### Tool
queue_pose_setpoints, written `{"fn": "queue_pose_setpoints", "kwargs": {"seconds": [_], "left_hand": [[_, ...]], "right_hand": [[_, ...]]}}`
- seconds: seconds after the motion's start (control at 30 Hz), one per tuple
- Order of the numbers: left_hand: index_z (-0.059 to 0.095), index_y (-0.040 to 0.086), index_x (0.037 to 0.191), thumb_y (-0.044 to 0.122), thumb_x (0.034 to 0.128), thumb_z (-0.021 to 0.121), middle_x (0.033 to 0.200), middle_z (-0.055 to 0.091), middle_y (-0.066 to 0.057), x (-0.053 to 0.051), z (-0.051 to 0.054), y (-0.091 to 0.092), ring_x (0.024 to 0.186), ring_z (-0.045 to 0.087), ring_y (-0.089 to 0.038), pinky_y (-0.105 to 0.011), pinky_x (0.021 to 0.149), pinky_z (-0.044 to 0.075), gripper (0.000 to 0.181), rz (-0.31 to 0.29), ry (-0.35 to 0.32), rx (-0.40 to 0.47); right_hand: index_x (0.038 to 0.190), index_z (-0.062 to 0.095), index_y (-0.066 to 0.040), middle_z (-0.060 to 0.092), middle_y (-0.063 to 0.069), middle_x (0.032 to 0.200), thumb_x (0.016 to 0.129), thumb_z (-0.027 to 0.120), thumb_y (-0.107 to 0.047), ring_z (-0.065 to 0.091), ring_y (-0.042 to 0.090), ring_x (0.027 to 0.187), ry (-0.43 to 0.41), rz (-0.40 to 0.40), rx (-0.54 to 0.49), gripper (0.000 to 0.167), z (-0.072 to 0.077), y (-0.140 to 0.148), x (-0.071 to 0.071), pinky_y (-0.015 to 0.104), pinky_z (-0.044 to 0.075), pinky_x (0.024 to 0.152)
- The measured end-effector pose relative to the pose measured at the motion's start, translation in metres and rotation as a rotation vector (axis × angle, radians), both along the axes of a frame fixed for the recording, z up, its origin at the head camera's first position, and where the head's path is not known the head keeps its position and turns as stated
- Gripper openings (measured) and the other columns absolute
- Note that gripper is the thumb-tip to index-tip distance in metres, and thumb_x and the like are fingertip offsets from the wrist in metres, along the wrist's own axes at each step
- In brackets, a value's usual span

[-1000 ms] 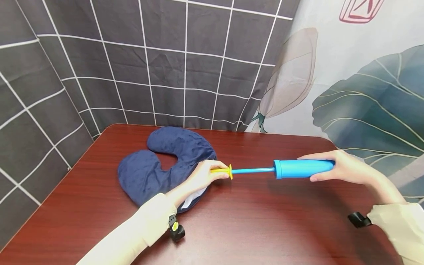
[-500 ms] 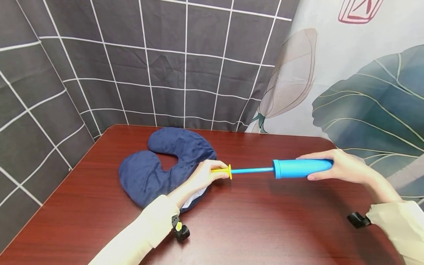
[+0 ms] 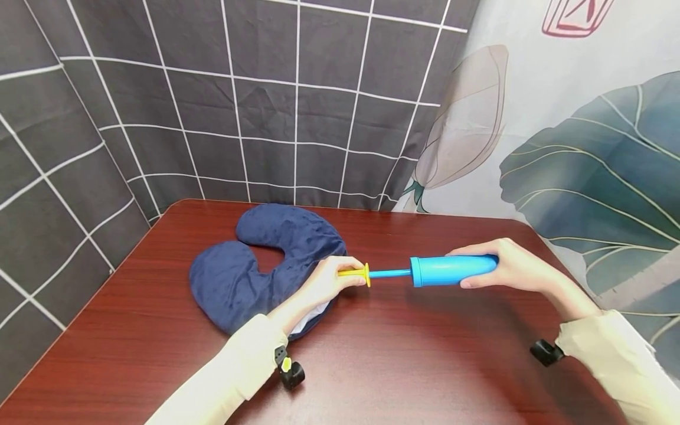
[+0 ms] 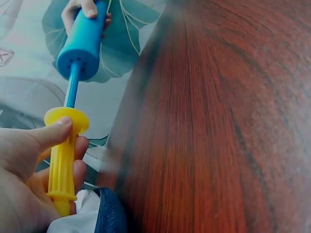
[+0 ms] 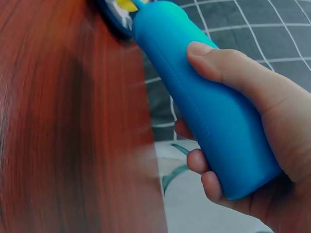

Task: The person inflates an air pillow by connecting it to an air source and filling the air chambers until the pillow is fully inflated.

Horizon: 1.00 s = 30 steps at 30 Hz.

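A hand air pump with a blue barrel and a yellow nozzle end is held level above the table. My left hand grips the yellow end, its thumb lying along it near the flange. My right hand wraps round the blue barrel near its far end. A short stretch of blue rod shows between barrel and yellow flange. Under my left hand lies a navy U-shaped neck pillow, with a white part showing at its edge. How the yellow tip meets the pillow is hidden by the left hand.
The reddish-brown wooden table spreads under both arms. Behind it hangs a dark grid-patterned cloth, with a leaf-printed curtain to the right. Each wrist wears a small black camera, such as the left one.
My right hand has pushed the blue barrel leftward toward my left hand, so less of the rod shows. The left hand and the pillow have stayed nearly still.
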<state>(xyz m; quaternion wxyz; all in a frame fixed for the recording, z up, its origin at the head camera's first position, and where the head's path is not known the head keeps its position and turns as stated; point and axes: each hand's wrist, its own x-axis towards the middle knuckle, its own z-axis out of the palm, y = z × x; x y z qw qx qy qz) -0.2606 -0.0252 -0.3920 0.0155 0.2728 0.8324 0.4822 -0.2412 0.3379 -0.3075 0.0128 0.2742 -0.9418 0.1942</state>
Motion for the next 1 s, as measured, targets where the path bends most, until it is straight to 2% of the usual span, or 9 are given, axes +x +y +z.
{"fn": "queue_pose_setpoints", "kwargs": {"seconds": [0.53,0.67,0.83,1.0], "left_hand": [[0.073,0.007,0.103,0.017,0.0859,0.076,0.101,0.073,-0.008,0.003,0.002,0.002,0.088,0.061,-0.013,-0.02,0.079,0.047,0.02,0.024,-0.021,0.0],[0.073,0.007,0.104,0.017,0.0853,0.076,0.1,0.073,-0.007,0.004,0.001,0.003,0.087,0.06,-0.013,-0.02,0.079,0.047,0.021,0.033,-0.008,-0.015],[0.073,0.009,0.103,0.017,0.084,0.077,0.1,0.073,-0.006,0.005,0.001,0.003,0.087,0.059,-0.014,-0.022,0.08,0.045,0.021,0.056,0.016,-0.027],[0.073,0.009,0.104,0.018,0.0843,0.077,0.103,0.074,-0.006,0.003,-0.001,0.004,0.089,0.06,-0.016,-0.023,0.081,0.045,0.022,0.071,0.024,-0.01]], "right_hand": [[0.121,0.069,-0.033,0.072,-0.01,0.108,0.073,0.084,-0.048,0.062,0.01,0.087,-0.061,0.047,0.0,0.052,-0.018,-0.048,-0.017,0.027,0.051,0.072],[0.122,0.069,-0.032,0.072,-0.009,0.109,0.074,0.083,-0.048,0.061,0.011,0.088,-0.067,0.071,0.007,0.052,-0.022,-0.06,-0.02,0.027,0.051,0.072],[0.122,0.068,-0.032,0.072,-0.01,0.11,0.074,0.083,-0.05,0.061,0.01,0.088,-0.066,0.097,0.043,0.054,-0.017,-0.07,-0.024,0.028,0.05,0.073],[0.125,0.066,-0.035,0.071,-0.01,0.112,0.075,0.08,-0.051,0.06,0.01,0.09,-0.042,0.115,0.156,0.055,-0.007,-0.075,-0.027,0.029,0.048,0.073]]}}
